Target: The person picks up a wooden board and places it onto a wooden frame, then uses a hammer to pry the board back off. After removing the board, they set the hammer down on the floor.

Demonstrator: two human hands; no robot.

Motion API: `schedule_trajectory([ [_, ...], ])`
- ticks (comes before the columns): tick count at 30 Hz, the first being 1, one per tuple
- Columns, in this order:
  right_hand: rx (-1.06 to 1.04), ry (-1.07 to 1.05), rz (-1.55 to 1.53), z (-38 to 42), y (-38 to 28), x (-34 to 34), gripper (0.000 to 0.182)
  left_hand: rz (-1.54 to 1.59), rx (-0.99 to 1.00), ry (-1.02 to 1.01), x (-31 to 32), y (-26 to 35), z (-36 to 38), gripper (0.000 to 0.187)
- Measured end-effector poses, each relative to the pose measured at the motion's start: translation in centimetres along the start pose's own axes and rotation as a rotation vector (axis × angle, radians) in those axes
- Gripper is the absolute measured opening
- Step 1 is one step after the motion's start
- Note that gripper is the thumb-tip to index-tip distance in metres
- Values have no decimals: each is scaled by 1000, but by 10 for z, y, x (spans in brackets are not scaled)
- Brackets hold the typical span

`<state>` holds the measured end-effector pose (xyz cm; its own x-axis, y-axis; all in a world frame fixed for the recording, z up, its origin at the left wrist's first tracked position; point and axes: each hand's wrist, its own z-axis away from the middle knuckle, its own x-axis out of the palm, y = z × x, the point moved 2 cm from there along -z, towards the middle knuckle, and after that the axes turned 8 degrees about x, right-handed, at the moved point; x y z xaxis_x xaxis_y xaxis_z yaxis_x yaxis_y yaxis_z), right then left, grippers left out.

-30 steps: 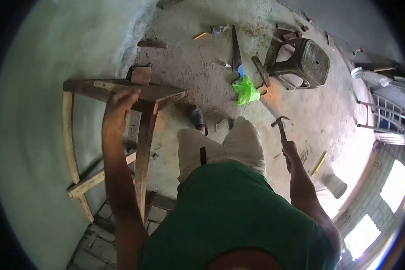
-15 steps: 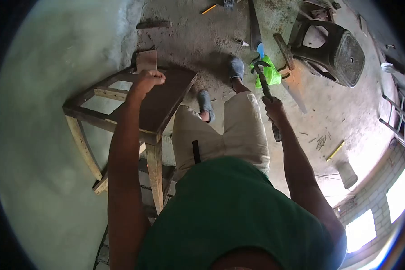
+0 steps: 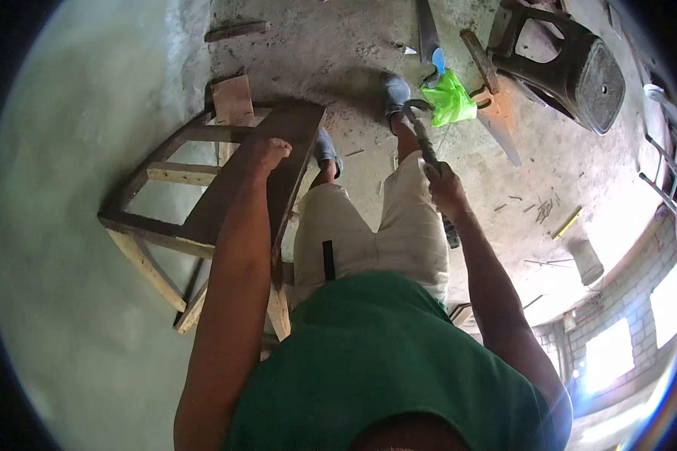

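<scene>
My left hand [image 3: 273, 152] is closed above the dark board [image 3: 237, 177] on top of a wooden frame with legs [image 3: 147, 233]; what its fingers hold, if anything, is too small to make out. My right hand [image 3: 445, 188] is wrapped round the handle of a hammer [image 3: 423, 135], whose curved head points away from me beside a bright green plastic bag [image 3: 450, 98]. A brown wood piece [image 3: 233, 101] stands at the frame's far end.
Two handsaws, one with a dark blade [image 3: 427, 30] and one with an orange handle [image 3: 496, 116], lie near the bag. A dark plastic stool [image 3: 598, 83] lies tipped at the right. A yellow tape or rule [image 3: 567, 223] and several nails or scraps are on the floor.
My left hand has moved right, over the board. My right hand and the hammer have shifted slightly left and nearer. The board now sits further left over the frame in a changed angle of view.
</scene>
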<state>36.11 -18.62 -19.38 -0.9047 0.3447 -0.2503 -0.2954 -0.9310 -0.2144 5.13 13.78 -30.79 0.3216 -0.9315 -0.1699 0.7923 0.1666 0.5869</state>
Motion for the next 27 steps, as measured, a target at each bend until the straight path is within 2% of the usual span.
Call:
schedule_trajectory([
  [1,-19,8,-11,-3,-7,9,38,10,126,-51,2,-15,-11,16],
  [2,-11,12,-8,-8,-13,15,38,16,125,-59,8,1,-15,16],
  [4,-33,-98,0,-19,-25,28,37,-443,-87,-55,19,17,-20,19],
  [7,-73,-199,-22,-42,-29,51,35,-508,-111,-87,28,-1,-38,22],
  [9,17,-323,-98,-60,-33,68,35,-478,-135,-81,31,-13,-48,22],
  [10,18,-305,32,-73,-31,75,32,-457,-151,-73,32,-19,-54,22],
  [11,24,-309,36,-83,-31,82,32,-453,-158,-76,30,-37,-61,22],
  [13,-108,-134,218,-100,-29,93,26,-9,47,31,17,-70,-75,24],
  [14,-95,-142,218,-106,-17,96,26,-8,33,25,11,-63,-78,24],
  [16,-813,85,709,-114,-7,97,21,-218,-172,-88,-18,-44,-90,30],
  [17,-701,-2,671,-122,5,97,20,-311,-130,-95,-34,-38,-99,29],
  [18,-855,11,971,-142,36,101,20,-401,-99,-110,-49,-32,-97,27],
  [19,-1012,23,1271,-157,66,112,21,-396,-102,-156,-61,10,-89,25],
  [20,-627,-88,754,-153,59,106,23,-422,-67,-162,-78,13,-90,26],
  [22,231,-258,-147,-131,22,87,31,-502,-172,-188,-100,43,-84,28],
  [26,305,-334,-86,-131,23,85,30,-554,-248,-237,-101,71,-69,28],
  [27,323,-401,-129,-129,26,87,22,-560,-249,-241,-95,65,-68,28],
])
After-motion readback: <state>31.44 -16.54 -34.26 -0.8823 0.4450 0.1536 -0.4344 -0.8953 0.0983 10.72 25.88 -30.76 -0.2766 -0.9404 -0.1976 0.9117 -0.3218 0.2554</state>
